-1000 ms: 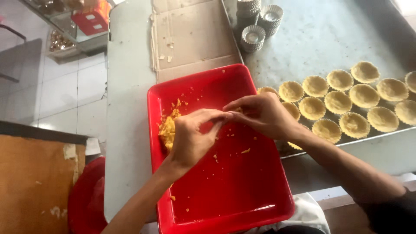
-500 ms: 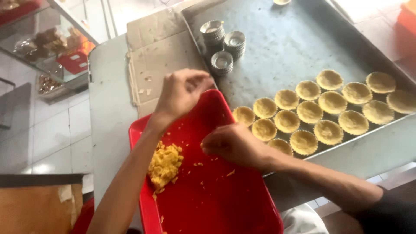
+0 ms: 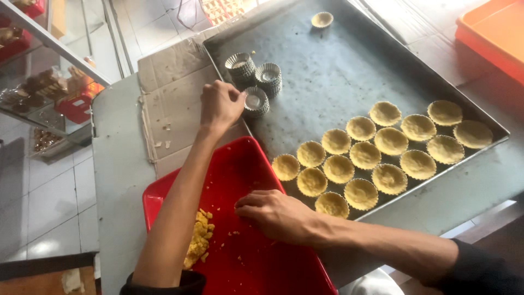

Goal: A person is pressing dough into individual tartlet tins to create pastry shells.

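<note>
Large metal baking tray (image 3: 349,76) sitting far right on surface (image 3: 117,164), rows of dough-lined tart shells (image 3: 382,150) filling its near right. Red tray (image 3: 245,257) lying near, dough crumbs (image 3: 197,240) at its left. Your left hand (image 3: 220,104), having left red tray, now reaching stacked empty tins (image 3: 256,101), fingers pinching top tin's rim. Your right hand (image 3: 275,214) now resting flat on red tray, grip narrow, holding nothing visible.

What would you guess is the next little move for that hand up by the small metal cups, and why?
Probably lifting one empty tin off the tray. The left hand has its fingers at the rim of the nearest tin, while the right hand rests on the red tray near the dough. The filled shells suggest each tin gets lined in turn.
</note>
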